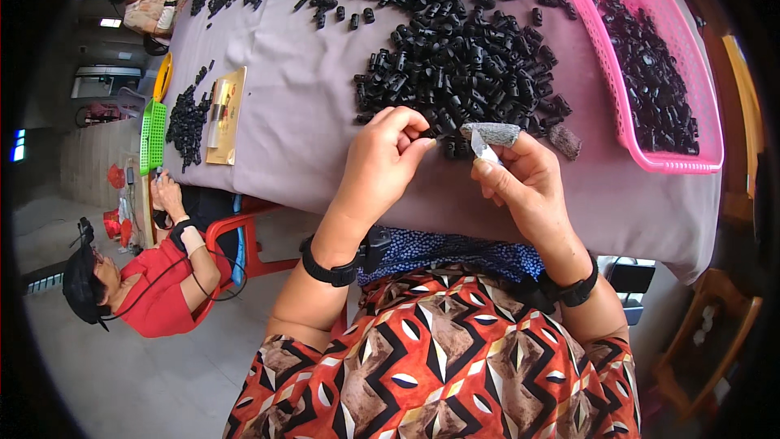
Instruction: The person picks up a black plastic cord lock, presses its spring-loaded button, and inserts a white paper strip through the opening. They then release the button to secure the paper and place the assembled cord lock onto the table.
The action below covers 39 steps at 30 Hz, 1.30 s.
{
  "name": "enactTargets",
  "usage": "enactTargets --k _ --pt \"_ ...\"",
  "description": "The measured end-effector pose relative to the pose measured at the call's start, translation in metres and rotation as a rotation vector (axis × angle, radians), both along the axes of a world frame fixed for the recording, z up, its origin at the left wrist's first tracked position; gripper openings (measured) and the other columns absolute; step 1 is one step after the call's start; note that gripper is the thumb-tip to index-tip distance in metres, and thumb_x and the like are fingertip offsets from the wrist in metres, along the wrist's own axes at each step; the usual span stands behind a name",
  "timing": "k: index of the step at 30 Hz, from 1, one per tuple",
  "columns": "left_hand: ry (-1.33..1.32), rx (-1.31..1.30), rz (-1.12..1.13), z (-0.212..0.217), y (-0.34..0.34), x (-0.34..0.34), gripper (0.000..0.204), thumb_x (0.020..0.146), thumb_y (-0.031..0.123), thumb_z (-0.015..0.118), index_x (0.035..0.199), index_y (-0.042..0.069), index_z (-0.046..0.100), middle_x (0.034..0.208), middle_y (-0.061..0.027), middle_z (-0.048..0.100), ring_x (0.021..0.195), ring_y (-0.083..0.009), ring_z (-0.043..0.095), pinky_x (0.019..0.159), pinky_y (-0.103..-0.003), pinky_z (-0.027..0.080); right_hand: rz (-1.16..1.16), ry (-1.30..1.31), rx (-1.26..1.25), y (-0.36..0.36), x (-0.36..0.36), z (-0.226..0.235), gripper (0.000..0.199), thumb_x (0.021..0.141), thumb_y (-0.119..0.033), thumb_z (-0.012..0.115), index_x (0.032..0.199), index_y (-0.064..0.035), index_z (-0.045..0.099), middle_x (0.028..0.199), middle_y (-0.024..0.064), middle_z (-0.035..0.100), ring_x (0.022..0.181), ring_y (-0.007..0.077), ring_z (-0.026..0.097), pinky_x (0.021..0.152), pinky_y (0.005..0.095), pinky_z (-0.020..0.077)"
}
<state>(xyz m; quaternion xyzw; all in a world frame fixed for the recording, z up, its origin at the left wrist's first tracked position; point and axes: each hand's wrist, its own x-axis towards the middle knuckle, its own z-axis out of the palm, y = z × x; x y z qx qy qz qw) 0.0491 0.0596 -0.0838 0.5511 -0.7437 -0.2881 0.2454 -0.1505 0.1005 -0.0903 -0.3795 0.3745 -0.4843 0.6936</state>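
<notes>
Over the near edge of a heap of small black plastic cord locks (471,61), my two hands are close together. My left hand (378,158) is closed in a pinch, thumb and index finger meeting on a small dark piece (428,133), mostly hidden by the fingertips. My right hand (528,187) is closed too, its thumb pressing a whitish flat strip (483,149) towards the index finger. A grey knitted finger sleeve (494,133) covers that index finger. Beside it, against the heap, is another grey textured tube (564,142).
A pink plastic basket (621,122) of black parts stands at the right. On the lilac tablecloth (280,114) lie a tan notebook (226,118) and a smaller black heap (188,126). A green basket (153,136) is at the left edge. Two people (166,284) sit to the left.
</notes>
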Motion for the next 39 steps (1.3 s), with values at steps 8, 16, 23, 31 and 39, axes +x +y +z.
enactTargets --k 8,16,23,31,39 --pt "0.818 0.480 0.136 0.016 0.016 0.022 0.018 0.084 0.003 0.064 0.101 0.003 0.058 0.088 -0.0039 0.062 0.071 -0.0088 0.056 0.063 -0.022 0.046 -0.002 -0.005 -0.022 0.001 0.001 -0.004 0.030 0.086 -0.007 0.063 0.116 -0.0016 0.056 0.091 0.0001 0.061 0.074 0.0035 0.052 0.061 0.0184 0.0425" --pt "0.946 0.526 0.116 0.020 0.021 0.022 0.031 0.088 0.007 0.059 0.118 0.000 0.055 0.089 -0.0074 0.061 0.069 -0.0098 0.053 0.064 -0.021 0.044 0.014 -0.017 -0.015 0.001 0.001 -0.003 0.031 0.087 -0.007 0.063 0.116 -0.0008 0.056 0.091 0.0002 0.061 0.074 0.0032 0.051 0.060 0.0181 0.0419" --pt "1.004 0.618 0.106 0.026 0.024 0.021 0.026 0.088 0.008 0.059 0.112 0.000 0.056 0.085 -0.0070 0.060 0.068 -0.0116 0.054 0.063 -0.023 0.045 0.022 -0.008 -0.026 0.001 0.000 -0.002 0.032 0.086 -0.010 0.064 0.116 -0.0009 0.056 0.090 -0.0003 0.061 0.073 0.0030 0.051 0.060 0.0182 0.0417" --pt "1.003 0.619 0.099 0.028 0.024 0.019 0.025 0.087 0.010 0.062 0.109 0.000 0.056 0.084 -0.0080 0.060 0.067 -0.0121 0.054 0.061 -0.023 0.045 0.034 -0.005 -0.018 0.001 0.001 -0.002 0.032 0.086 -0.010 0.065 0.115 -0.0009 0.056 0.091 -0.0007 0.061 0.073 0.0024 0.050 0.061 0.0179 0.0415" --pt "0.991 0.662 0.063 0.037 0.028 0.010 0.021 0.087 0.006 0.061 0.107 0.000 0.058 0.086 -0.0040 0.061 0.070 -0.0088 0.055 0.063 -0.021 0.046 0.057 0.012 -0.011 0.001 0.000 0.001 0.030 0.086 -0.008 0.064 0.115 -0.0011 0.056 0.091 -0.0008 0.061 0.072 0.0018 0.049 0.060 0.0171 0.0405"
